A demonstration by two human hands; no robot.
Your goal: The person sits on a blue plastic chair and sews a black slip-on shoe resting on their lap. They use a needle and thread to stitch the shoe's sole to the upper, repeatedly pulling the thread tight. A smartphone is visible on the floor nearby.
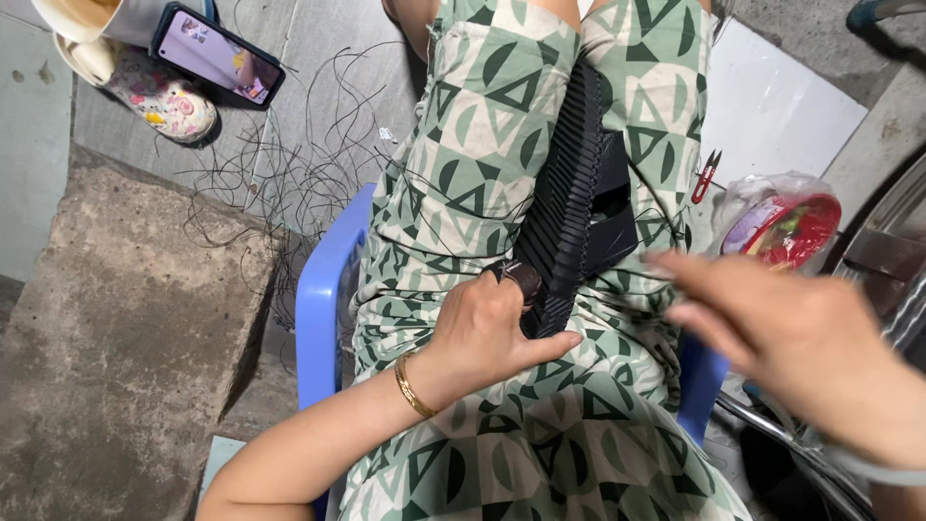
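A black ribbed piece (569, 193), long and pleated, lies along my lap on green patterned trousers. My left hand (492, 328) grips its near end, thumb under the edge, with a gold bangle on the wrist. My right hand (781, 333) hovers blurred to the right of the piece, fingers apart, with nothing visible in it. A thin dark thread runs across the piece toward that hand.
I sit on a blue plastic chair (323, 299). Loose dark threads (289, 164) litter the floor at left. A phone (217, 53) and a flowered slipper (164, 96) lie at top left. Red snips (706, 176) and a bagged red container (786, 227) sit at right.
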